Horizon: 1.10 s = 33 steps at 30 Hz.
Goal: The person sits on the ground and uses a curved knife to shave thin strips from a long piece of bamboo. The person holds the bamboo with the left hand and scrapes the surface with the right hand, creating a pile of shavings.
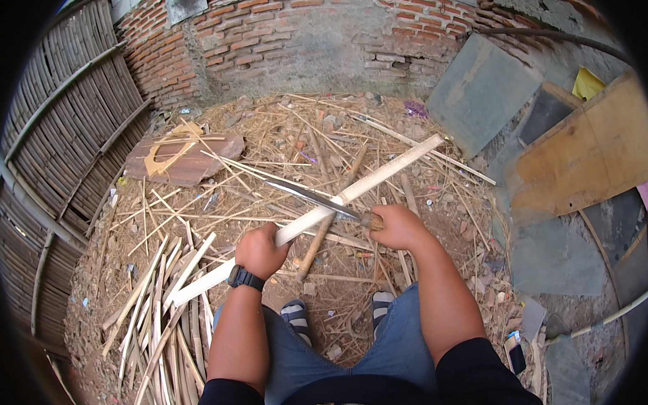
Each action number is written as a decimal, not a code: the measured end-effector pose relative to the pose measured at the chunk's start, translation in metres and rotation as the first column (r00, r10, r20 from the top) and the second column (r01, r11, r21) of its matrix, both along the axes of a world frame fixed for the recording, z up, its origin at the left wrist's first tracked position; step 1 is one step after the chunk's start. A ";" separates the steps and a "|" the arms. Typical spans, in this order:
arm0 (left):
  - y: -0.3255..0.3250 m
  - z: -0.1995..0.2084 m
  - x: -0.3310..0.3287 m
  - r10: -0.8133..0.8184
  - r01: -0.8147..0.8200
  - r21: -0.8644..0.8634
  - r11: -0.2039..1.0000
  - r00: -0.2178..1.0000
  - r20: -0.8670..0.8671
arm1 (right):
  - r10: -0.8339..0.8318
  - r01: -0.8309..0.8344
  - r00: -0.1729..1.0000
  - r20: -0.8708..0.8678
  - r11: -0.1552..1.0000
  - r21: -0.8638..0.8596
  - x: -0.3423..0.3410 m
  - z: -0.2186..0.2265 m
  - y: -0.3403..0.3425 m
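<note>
My left hand (259,249), with a dark watch on its wrist, is closed around a long pale bamboo slat (389,170). The slat slants from the lower left up to the far right. My right hand (400,227) grips the wooden handle of a machete (306,194). Its blade points left and lies across the slat, just beyond my left hand. Whether the edge has cut into the slat I cannot tell. A brown round stick (312,253) lies on the ground beneath the crossing.
Split bamboo strips (164,325) are heaped at the lower left. Thin slivers litter the dirt ground. A brown board (226,146) lies at the far left. Grey sheets (485,94) and a wooden panel (590,151) lean at right. A brick wall (287,40) and bamboo fence (70,101) enclose the spot.
</note>
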<state>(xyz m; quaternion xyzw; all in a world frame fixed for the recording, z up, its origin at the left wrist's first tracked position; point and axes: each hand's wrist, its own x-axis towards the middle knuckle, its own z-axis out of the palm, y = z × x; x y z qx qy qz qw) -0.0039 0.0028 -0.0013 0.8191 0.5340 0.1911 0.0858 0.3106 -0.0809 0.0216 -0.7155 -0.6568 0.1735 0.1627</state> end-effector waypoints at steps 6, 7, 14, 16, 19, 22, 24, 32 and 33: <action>-0.003 0.003 0.003 -0.048 0.048 -0.027 0.998 0.999 0.000 | 0.027 -0.027 0.999 0.032 1.000 -0.010 -0.005 -0.001 0.000; -0.004 0.002 0.003 -0.061 0.061 -0.020 0.998 0.998 0.008 | 0.034 -0.035 0.999 0.031 0.999 0.008 -0.006 -0.004 0.000; -0.005 -0.004 0.010 -0.131 0.129 -0.032 0.991 0.990 -0.054 | 0.080 -0.079 0.994 0.076 0.997 -0.020 -0.010 -0.009 0.002; -0.004 -0.004 0.010 -0.138 0.137 -0.027 0.990 0.989 -0.059 | 0.072 -0.070 0.994 0.077 0.997 -0.023 -0.009 -0.012 0.002; -0.004 -0.005 0.007 -0.141 0.141 -0.013 0.990 0.989 -0.053 | 0.056 -0.051 0.995 0.085 0.997 -0.055 -0.014 -0.005 0.002; -0.003 -0.007 0.007 -0.135 0.134 -0.014 0.991 0.990 -0.046 | 0.049 -0.047 0.997 0.065 0.998 -0.038 -0.015 -0.005 0.001; -0.003 -0.007 0.007 -0.131 0.130 -0.020 0.991 0.990 -0.048 | 0.051 -0.051 0.998 0.032 0.998 -0.021 -0.013 -0.009 0.003; -0.004 -0.005 0.007 -0.137 0.136 -0.028 0.990 0.989 -0.048 | 0.061 -0.057 0.991 0.115 0.998 -0.031 -0.015 -0.007 0.002; -0.004 -0.005 0.008 -0.133 0.131 -0.030 0.991 0.990 -0.048 | 0.062 -0.058 0.991 0.121 0.998 -0.035 -0.017 -0.006 0.001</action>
